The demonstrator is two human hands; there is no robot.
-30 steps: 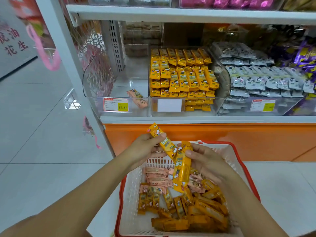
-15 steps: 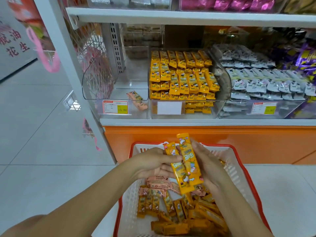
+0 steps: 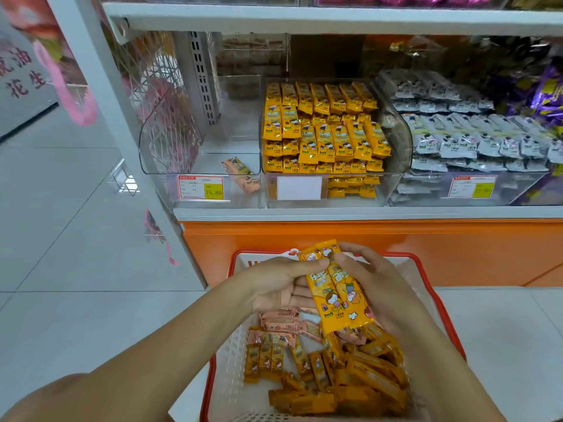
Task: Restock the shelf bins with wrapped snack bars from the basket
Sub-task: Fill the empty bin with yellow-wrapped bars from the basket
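1. Vs half a sec ago: the two yellow bars [image 3: 335,295], then overlapping at an angle, now sit flush side by side, near upright, above the basket [image 3: 450,327].
2. L hand [image 3: 280,284]: thumb clamps the bars' upper front, fingers behind. R hand [image 3: 380,284]: fingers curled round their right edge. Both grip the pair.
3. Basket: red rim, white mesh, loose bars [image 3: 320,360] inside, yellow & pink. Far rim near the orange base panel [image 3: 457,251].
4. Open tiled floor [image 3: 67,239] to the left; open gap above the bins, under the upper shelf [image 3: 304,18].
5. Middle bin [image 3: 402,147] piled w/ yellow bars; left bin [image 3: 213,166] holds two pink bars [image 3: 242,175]; further right, grey-wrapped bars [image 3: 457,144].
6. Writing: left price tag [image 3: 201,187] & right price tag [image 3: 472,187] read "15.80"; blank white label [image 3: 299,187] on middle bin; red wall characters [image 3: 26,82] "花生" far left.
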